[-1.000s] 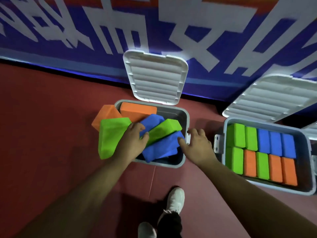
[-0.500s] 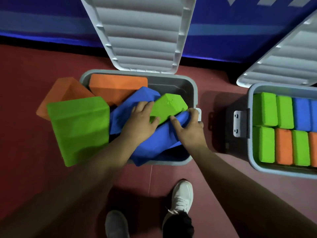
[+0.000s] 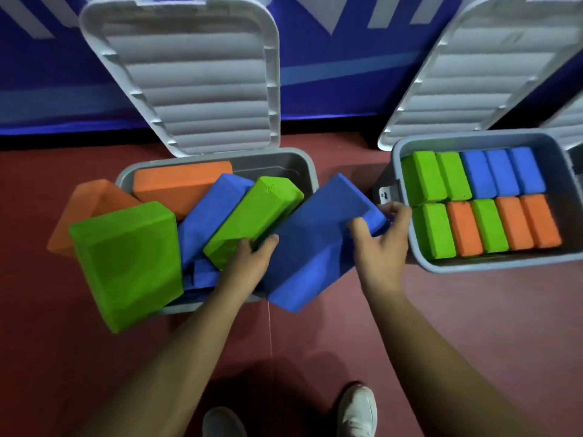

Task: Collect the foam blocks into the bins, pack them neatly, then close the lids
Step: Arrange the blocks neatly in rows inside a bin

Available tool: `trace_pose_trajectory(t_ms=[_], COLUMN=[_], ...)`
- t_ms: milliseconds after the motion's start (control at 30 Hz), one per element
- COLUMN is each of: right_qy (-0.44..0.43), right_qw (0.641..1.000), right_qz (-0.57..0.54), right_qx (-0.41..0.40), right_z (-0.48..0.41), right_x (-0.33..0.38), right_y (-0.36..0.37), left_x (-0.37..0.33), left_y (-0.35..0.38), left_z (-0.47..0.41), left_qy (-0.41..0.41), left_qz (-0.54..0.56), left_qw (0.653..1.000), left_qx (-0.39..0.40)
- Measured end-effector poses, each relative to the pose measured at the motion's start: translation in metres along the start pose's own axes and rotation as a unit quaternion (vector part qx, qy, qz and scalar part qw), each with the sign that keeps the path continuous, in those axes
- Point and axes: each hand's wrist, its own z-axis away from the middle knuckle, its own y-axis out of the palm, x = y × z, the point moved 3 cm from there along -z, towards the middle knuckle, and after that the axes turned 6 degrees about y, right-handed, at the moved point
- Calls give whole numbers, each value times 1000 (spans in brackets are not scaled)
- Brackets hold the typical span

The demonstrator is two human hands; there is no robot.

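Head view, I log: right hand [image 3: 380,247] clamps big blue block [image 3: 318,234] over left bin [image 3: 310,175] right rim | left hand [image 3: 249,263] fingers curl on green block [image 3: 252,222] | right bin [image 3: 492,266] packed, lids up.

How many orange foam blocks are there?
5. Three stand in the front row of the right bin. One lies in the left bin at the back, one leans outside it. Others may be buried.

Orange, green, blue foam blocks [image 3: 321,234]
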Motion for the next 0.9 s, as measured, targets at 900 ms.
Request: trace_pose_trajectory(t_ms=[900], right_qy=[-51], right_qw=[988], right_qz=[143], right_qx=[1], right_z=[-154], right_x=[-140], right_y=[-57], left_x=[-39], left_y=[162], left_z=[-101], left_qy=[307], left_qz=[-158], left_qw=[933], left_qx=[-98])
